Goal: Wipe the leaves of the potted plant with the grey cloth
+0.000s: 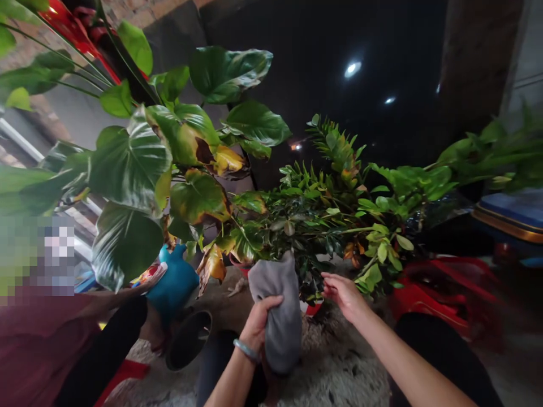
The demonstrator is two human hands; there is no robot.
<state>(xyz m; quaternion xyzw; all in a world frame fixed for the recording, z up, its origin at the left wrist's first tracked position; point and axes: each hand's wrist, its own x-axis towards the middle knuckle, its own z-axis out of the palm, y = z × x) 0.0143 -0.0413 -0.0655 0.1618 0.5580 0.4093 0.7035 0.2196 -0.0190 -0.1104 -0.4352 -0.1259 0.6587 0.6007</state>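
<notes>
A grey cloth (283, 316) hangs from my left hand (258, 322), whose thumb presses on it while the fingers go behind. The wrist wears a pale bangle. The top of the cloth reaches the dark leaves of a bushy plant (311, 243). My right hand (343, 295) is at the lower right of that foliage, its fingers partly stretched and apart, near or touching small leaves. Nothing shows in its grip. Under the leaves stands a red and white pot (311, 308), mostly hidden.
To the left rises a large-leaved plant (131, 161) with some yellow-brown leaves. Below it are a teal vase (173, 277) and a dark bucket (189, 339). Another person (46, 339) sits at the left edge. A red plastic object (445, 299) lies at the right.
</notes>
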